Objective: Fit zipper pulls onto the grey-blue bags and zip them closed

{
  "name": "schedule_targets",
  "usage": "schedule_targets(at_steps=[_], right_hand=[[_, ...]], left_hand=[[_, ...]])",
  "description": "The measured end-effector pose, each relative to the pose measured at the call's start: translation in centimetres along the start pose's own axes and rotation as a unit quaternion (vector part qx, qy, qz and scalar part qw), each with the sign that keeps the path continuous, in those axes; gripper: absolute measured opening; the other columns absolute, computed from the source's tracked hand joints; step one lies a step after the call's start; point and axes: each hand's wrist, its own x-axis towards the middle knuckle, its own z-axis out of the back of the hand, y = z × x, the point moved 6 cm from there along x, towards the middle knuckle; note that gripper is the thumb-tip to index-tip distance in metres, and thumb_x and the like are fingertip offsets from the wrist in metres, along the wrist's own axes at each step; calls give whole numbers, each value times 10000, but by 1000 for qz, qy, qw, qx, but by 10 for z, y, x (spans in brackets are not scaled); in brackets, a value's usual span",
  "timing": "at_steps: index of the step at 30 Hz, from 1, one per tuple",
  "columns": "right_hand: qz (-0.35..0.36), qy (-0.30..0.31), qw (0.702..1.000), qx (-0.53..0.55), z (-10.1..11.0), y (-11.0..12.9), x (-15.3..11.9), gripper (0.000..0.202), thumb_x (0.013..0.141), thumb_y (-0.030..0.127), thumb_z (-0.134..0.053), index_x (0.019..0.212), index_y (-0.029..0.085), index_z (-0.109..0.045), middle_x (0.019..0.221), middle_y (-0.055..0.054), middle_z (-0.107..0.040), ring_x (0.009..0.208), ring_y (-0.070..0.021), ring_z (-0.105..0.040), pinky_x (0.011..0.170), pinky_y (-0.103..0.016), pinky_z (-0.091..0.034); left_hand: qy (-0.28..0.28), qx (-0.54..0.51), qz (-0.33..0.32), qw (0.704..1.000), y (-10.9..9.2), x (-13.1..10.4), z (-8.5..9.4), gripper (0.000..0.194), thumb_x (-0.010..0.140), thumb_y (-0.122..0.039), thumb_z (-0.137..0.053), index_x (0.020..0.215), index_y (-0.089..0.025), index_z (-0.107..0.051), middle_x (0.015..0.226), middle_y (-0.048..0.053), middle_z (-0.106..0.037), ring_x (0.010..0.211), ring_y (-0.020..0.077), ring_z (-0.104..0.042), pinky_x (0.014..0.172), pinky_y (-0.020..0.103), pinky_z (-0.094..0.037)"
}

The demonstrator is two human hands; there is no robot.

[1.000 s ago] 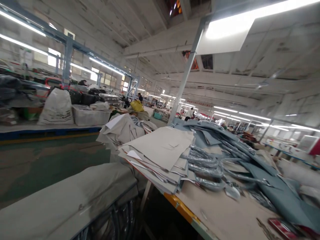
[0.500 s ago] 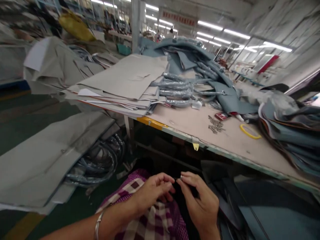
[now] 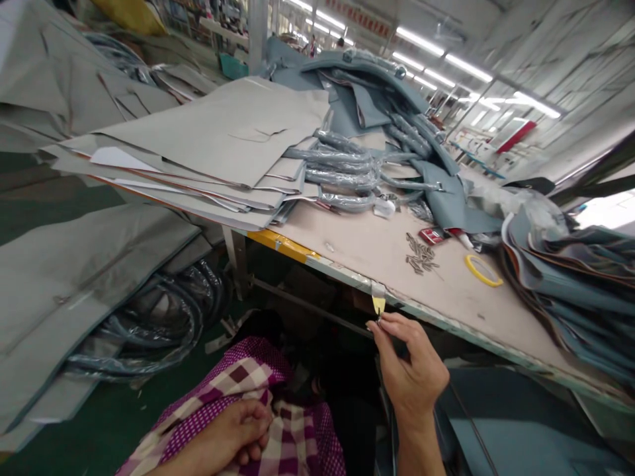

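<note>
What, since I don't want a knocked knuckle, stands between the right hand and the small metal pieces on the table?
The table edge, with a yellow tab on it, lies between the right hand, pinching a tiny dark piece, and the small metal pieces; past it, nothing visible blocks the way.

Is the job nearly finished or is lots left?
Not finished, I think. The grey loops already look wrapped in plastic. The right hand pinches a small dark piece by the yellow tab; the left hand rests on checked cloth. Small metal pieces lie loose on the table, perhaps left to use.
</note>
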Motion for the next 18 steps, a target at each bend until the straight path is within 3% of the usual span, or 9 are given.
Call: schedule_targets(at_steps=[5, 12, 15, 18], right_hand=[[6, 29, 1000, 4, -2, -9, 4, 173, 844, 36, -738, 918, 156, -636, 923, -45, -684, 885, -149, -653, 847, -274, -517], [9, 59, 998, -19, -8, -14, 14, 151, 858, 68, -736, 909, 158, -627, 941, -45, -681, 901, -146, -653, 860, -262, -510], [17, 48, 998, -22, -9, -18, 14, 128, 882, 104, -721, 910, 168, -614, 981, -51, -679, 922, -152, -659, 874, -264, -513], [17, 36, 998, -55, -6, -17, 9, 120, 923, 260, -699, 982, 181, -630, 1080, -86, -664, 968, -203, -657, 902, -324, -512]], left_hand=[[-7, -40, 8, 999, 8, 6, 4, 434, 712, -527, -691, 879, -159, -535, 742, -1, -634, 584, 90, -551, 510, 177, -331], [-3, -33, 23, 999, 2, 7, 0, 488, 667, -557, -682, 879, -151, -513, 727, -3, -605, 578, 91, -528, 508, 186, -325], [-12, 5, 15, 1000, -18, 1, 0, 434, 682, -517, -644, 886, -152, -526, 729, -8, -592, 603, 102, -528, 517, 190, -309], [-53, 79, -70, 993, -65, -7, 10, 319, 751, -435, -591, 897, -152, -575, 745, 5, -602, 648, 126, -539, 549, 213, -344]])
